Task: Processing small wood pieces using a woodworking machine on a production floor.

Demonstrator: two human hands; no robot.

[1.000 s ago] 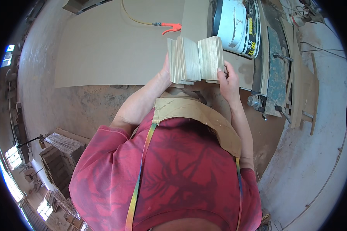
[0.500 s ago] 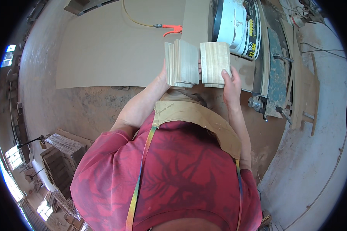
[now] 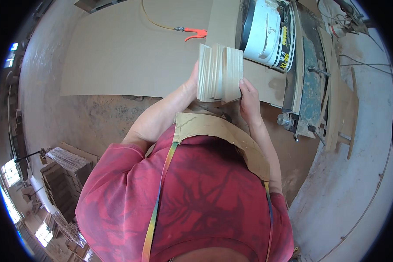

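Over the big sheet: one large pale board point(image 3: 131, 56) lies flat; everything below is placed relative to it.
Stack: one bundle of thin, light wooden pieces point(image 3: 219, 72) is held upright above the board's near right corner; the exact count of pieces cannot be told, several edges show.
Left hand: the left hand point(image 3: 191, 83) presses against the bundle's left side, fingers mostly hidden behind the wood.
Right hand: the right hand point(image 3: 249, 97) clasps the bundle's lower right corner, thumb on the front face.
Hold: two hands, both closed on the same bundle.
Air tool: one orange nozzle point(image 3: 195, 32) on a yellowish hose point(image 3: 155, 22) rests on the board's far edge.
Machine: one white-bodied machine point(image 3: 268, 32) stands just right of the board.
Pallet stack: one heap of wood pieces point(image 3: 65, 179) sits well off the board's near left side.
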